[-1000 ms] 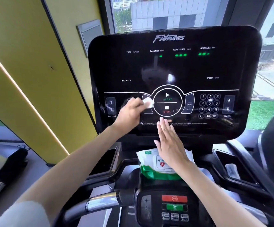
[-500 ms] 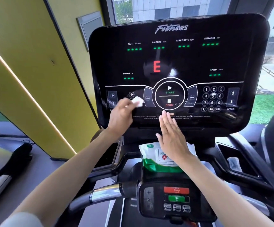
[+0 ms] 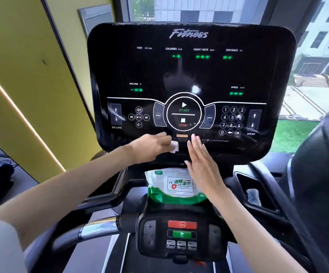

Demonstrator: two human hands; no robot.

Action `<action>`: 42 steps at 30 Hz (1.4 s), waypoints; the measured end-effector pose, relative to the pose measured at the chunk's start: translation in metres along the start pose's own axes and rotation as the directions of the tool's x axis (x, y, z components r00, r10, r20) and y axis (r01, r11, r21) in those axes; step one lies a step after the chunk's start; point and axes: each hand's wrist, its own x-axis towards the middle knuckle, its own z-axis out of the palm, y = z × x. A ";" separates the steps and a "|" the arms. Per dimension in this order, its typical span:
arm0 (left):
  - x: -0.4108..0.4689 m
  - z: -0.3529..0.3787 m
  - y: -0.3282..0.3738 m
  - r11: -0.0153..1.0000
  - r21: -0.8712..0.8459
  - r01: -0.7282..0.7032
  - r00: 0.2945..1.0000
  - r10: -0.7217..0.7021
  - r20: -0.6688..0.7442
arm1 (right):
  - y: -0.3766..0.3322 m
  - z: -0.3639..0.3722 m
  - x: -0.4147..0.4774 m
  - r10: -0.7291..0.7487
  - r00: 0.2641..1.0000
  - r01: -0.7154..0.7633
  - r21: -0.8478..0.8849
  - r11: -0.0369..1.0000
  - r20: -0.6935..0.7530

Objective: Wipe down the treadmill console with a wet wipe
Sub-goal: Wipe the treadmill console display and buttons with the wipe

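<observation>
The glossy black treadmill console (image 3: pixel 189 75) fills the upper middle, with green readouts and a round START/STOP pad. My left hand (image 3: pixel 149 146) presses a small folded white wet wipe (image 3: pixel 174 147) against the console's bottom edge, just below the STOP button. My right hand (image 3: pixel 203 164) lies flat with its fingers together, fingertips touching the lower edge of the console right beside the wipe. It holds nothing.
A green and white pack of wet wipes (image 3: pixel 176 187) rests on the shelf under the console. Below it is a control pod (image 3: pixel 181 235) with red and green buttons. Cup trays sit at both sides (image 3: pixel 256 192), and a chrome handlebar (image 3: pixel 98 229) runs left.
My left hand has moved with the wipe from the button area left of START/STOP down to the console's bottom edge. The red "E" on the display has gone. My right hand stayed put.
</observation>
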 end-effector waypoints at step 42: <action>0.113 -0.019 0.025 0.773 -0.369 0.516 0.664 -0.633 -0.397 | 0.025 -0.003 -0.027 -0.030 0.999 0.033 -0.057 0.998 0.043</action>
